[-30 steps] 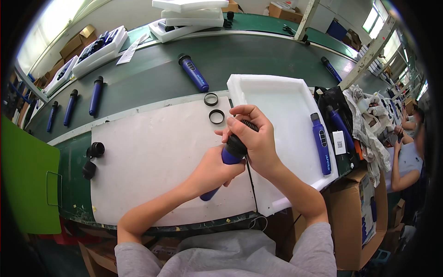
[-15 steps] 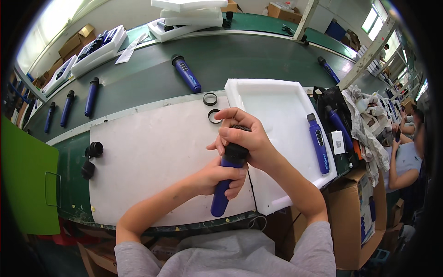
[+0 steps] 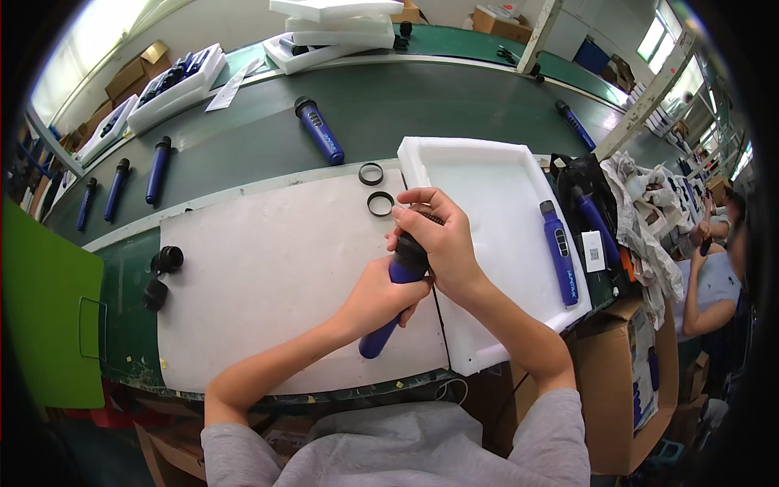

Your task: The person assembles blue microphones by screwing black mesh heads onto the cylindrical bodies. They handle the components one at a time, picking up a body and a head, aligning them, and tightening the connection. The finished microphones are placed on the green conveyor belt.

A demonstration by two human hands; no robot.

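My left hand (image 3: 380,297) is wrapped round the blue body of a torch-shaped device (image 3: 376,339), held tilted above the white work sheet (image 3: 260,276). Its lower end points down and toward my left. At the upper end, the fingers of my right hand (image 3: 446,247) close on the device's black ribbed head (image 3: 412,253), partly covering it. Just beyond my hands, two black rings lie on the sheet: a far ring (image 3: 371,183) and a near ring (image 3: 370,209). A similar blue device (image 3: 560,252) rests in the white foam tray (image 3: 487,183) to the right.
Several blue devices lie on the green conveyor belt (image 3: 422,101), one of them (image 3: 320,134) straight ahead. Black caps (image 3: 169,260) sit at the sheet's left. Foam boxes (image 3: 174,89) stand beyond the belt. A cardboard box (image 3: 613,390) is at lower right; another person (image 3: 714,276) sits far right.
My left hand has turned, and the held device's lower end has swung up and left. My right hand remains on the head. Devices on the belt have shifted slightly left.
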